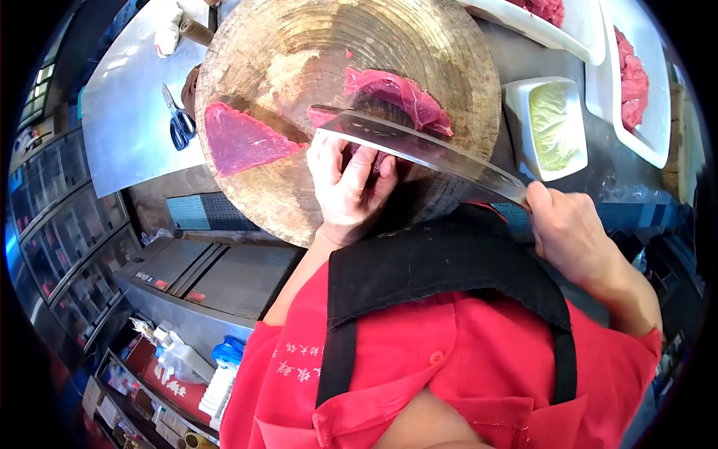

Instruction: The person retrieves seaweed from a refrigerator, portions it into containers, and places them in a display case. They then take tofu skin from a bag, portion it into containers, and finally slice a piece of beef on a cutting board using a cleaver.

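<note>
My right hand (565, 228) is closed around the handle of a large knife (441, 156), whose long, wide blade slants up and left across the round wooden chopping block (426, 34). Fingers curled, my left hand (348, 179) presses on a piece of red meat (322, 115) right against the blade. The blade and my fingers hide most of that piece. Beyond the blade lies a folded slab of meat (396, 91). A flat triangular slab of meat (245, 138) rests at the block's left side.
Blue-handled scissors (179, 123) and a twine spool (196, 31) lie left of the block on the metal table (123, 123). At right stand a white container of cabbage (557, 123) and white trays of meat (633, 82). A metal cabinet (239, 277) is below left.
</note>
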Demonstrator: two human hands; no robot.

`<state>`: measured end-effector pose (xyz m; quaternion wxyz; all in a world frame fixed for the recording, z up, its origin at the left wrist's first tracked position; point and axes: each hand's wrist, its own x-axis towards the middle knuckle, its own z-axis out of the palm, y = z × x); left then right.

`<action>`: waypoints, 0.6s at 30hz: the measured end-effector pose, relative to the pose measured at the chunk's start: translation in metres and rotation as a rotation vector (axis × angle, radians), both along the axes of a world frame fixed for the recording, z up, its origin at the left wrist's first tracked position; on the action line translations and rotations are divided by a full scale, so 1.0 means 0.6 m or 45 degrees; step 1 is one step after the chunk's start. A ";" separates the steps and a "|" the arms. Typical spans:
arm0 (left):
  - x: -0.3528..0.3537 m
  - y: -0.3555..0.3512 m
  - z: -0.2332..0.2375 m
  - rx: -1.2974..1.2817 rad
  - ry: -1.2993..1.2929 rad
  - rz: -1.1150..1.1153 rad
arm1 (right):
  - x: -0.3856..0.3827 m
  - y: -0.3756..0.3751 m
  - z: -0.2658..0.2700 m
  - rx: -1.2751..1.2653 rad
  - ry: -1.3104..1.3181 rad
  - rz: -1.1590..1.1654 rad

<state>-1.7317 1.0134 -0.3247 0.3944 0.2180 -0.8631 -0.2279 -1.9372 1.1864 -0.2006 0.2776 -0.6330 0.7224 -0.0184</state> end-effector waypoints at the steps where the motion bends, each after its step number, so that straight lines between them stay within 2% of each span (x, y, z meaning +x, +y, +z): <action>1: 0.001 0.001 -0.002 0.012 0.017 -0.007 | -0.002 0.012 0.001 0.037 0.042 -0.008; 5: -0.001 -0.001 0.005 0.037 0.031 -0.014 | -0.022 0.044 0.023 0.169 0.023 -0.188; 7: 0.003 0.001 0.008 0.038 -0.060 -0.023 | -0.024 0.043 0.033 0.143 -0.042 -0.251; 9: 0.002 0.003 0.011 0.054 -0.049 -0.007 | -0.022 0.044 0.037 0.054 -0.075 -0.454; 11: 0.001 0.003 0.012 -0.006 -0.075 0.015 | -0.022 0.039 0.040 0.010 -0.112 -0.439; 14: 0.000 0.005 0.010 -0.046 -0.086 0.011 | 0.000 0.015 0.032 -0.166 -0.157 -0.226; 15: 0.000 0.006 0.007 -0.053 -0.092 -0.002 | 0.003 0.006 0.030 -0.172 -0.163 -0.239; 18: -0.002 0.008 0.005 -0.045 -0.016 0.026 | 0.006 -0.019 0.033 -0.146 -0.127 -0.040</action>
